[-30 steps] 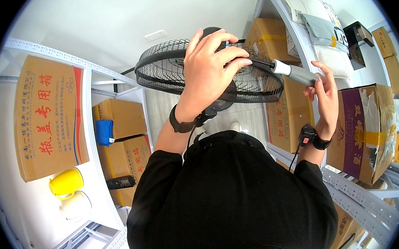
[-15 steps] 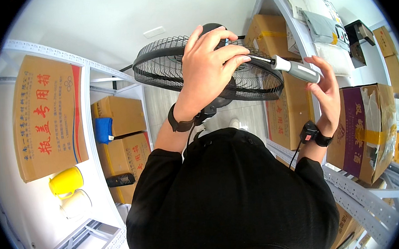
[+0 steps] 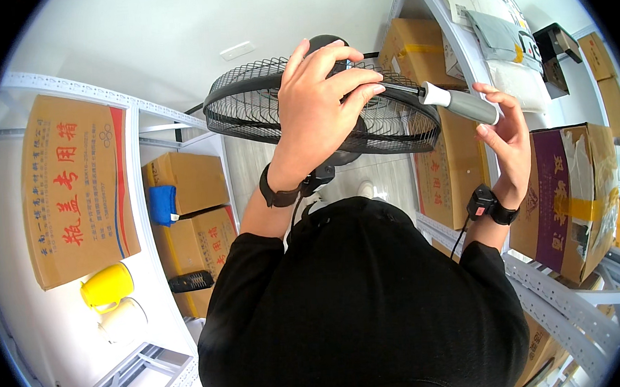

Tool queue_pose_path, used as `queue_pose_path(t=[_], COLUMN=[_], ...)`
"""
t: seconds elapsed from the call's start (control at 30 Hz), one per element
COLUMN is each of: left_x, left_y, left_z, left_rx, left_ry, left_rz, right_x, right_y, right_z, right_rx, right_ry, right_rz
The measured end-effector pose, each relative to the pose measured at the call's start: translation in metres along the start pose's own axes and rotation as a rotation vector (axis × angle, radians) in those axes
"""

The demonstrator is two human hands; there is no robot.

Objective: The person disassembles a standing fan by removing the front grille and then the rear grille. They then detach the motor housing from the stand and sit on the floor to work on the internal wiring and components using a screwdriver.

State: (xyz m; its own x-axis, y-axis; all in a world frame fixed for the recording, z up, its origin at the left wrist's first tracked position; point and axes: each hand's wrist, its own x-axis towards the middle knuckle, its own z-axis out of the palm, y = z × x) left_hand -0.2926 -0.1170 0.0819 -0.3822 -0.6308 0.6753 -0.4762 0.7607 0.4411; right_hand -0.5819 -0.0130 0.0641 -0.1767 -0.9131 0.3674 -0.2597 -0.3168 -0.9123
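A black electric fan [image 3: 247, 101] with a round wire guard is in front of me, its dark motor housing at the back partly behind my left hand [image 3: 319, 104]. A screwdriver [image 3: 464, 104] with a grey and white handle lies roughly level across the right side of the guard. Its metal shaft runs left to the thumb and fingers of my left hand, which pinch around it; the tip is hidden there. At the handle's end, my right hand [image 3: 509, 135] holds it loosely between thumb and fingers.
Shelving on the left holds a large cardboard box [image 3: 75, 186], a yellow mug [image 3: 108, 287], a white mug [image 3: 124, 318], a blue cloth item [image 3: 162, 204] and a black handset-like object [image 3: 191, 281]. More boxes [image 3: 566, 199] and wrapped packages [image 3: 507, 46] fill the right shelves.
The fingers of my right hand have shifted slightly around the handle's end. My left hand has moved a little to the left, and the screwdriver stays nearly in place.
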Motion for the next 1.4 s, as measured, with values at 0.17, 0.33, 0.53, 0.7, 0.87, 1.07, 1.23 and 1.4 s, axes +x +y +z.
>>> queue_pose_path(t=[0.17,0.33,0.53,0.7,0.87,1.07,1.23,1.4], left_x=[0.001,0.000,-0.001,0.000,-0.003,0.000,0.003,0.003], left_y=[0.002,-0.003,0.002,0.005,-0.001,0.003,0.005,0.011], left_z=[0.000,0.002,-0.002,-0.005,-0.006,-0.006,-0.005,-0.012], left_rx=[-0.007,-0.031,-0.007,-0.011,-0.014,-0.011,-0.025,-0.072], left_ry=[0.002,0.034,0.006,-0.024,-0.030,-0.038,-0.017,-0.038], left_rz=[0.006,0.025,0.025,-0.012,-0.017,-0.015,-0.037,-0.174], right_x=[-0.002,0.003,-0.002,-0.001,-0.002,-0.001,0.001,-0.001], right_y=[-0.004,-0.004,0.002,0.007,-0.002,-0.003,0.000,-0.003], right_z=[-0.019,-0.013,-0.005,-0.011,0.001,-0.018,-0.010,0.002], right_rx=[0.043,0.076,-0.045,0.056,0.122,0.021,0.101,0.120], right_ry=[-0.017,-0.059,0.014,-0.061,-0.063,-0.061,-0.028,0.022], right_rz=[0.352,0.307,0.080,0.325,0.045,0.373,0.245,0.116])
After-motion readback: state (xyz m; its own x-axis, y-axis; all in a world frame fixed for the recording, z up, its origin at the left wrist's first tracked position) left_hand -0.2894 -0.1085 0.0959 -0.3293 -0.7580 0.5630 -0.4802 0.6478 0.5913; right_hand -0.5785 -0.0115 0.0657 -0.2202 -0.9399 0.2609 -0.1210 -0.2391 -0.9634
